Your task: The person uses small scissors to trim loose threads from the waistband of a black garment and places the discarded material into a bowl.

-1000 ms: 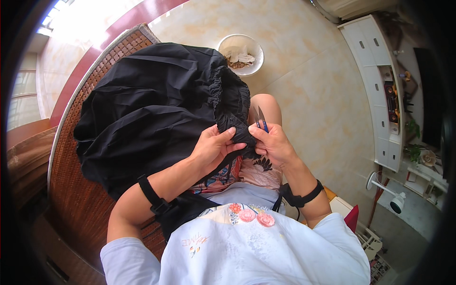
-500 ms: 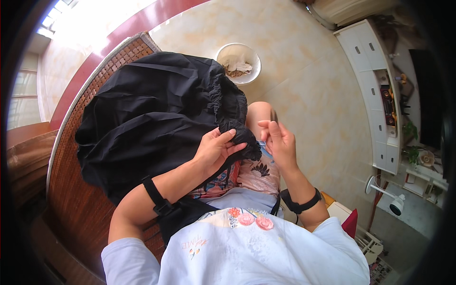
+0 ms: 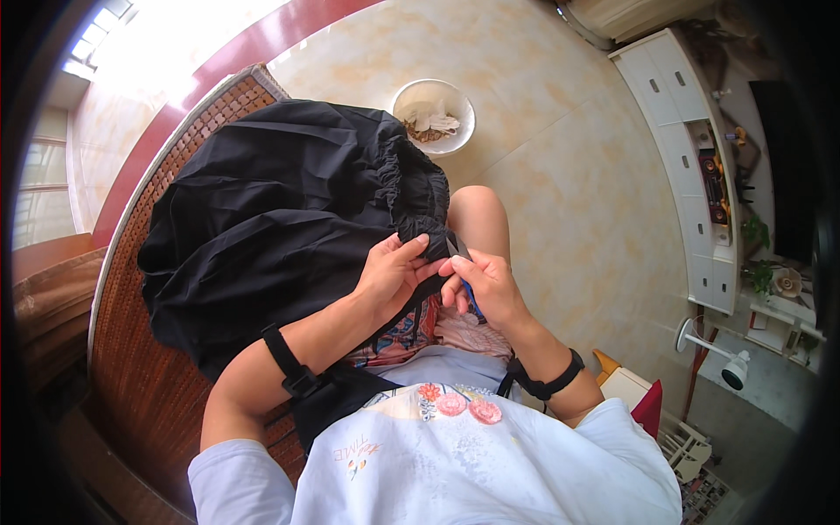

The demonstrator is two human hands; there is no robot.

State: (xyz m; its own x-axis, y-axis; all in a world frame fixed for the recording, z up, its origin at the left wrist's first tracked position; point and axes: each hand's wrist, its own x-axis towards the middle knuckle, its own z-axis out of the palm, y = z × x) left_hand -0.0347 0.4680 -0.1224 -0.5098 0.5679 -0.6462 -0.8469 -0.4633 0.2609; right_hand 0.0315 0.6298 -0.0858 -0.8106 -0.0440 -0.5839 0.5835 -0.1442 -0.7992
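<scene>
A large black garment (image 3: 271, 192) with a gathered elastic edge (image 3: 394, 171) spreads over the seat and across my lap. My left hand (image 3: 395, 273) is closed on that gathered edge, thumb on top, fingers beneath the cloth. Close by, my right hand (image 3: 483, 284) grips small blue-handled thread snips (image 3: 456, 248). Their grey metal blades point at the cloth right beside my left fingertips. Whether the blades touch the fabric or a thread, I cannot tell; most of the handle is hidden in my palm.
The woven brown seat (image 3: 131, 289) lies under the garment on the left. A white bin (image 3: 468, 131) with scraps in it stands on the tiled floor ahead. A long white cabinet (image 3: 674, 131) runs along the right, with a white fan-like device (image 3: 722, 359) near it.
My right hand has moved left and down from above my knee to the garment's edge, bringing the snips' blades to the cloth. My left hand keeps its hold in nearly the same place.
</scene>
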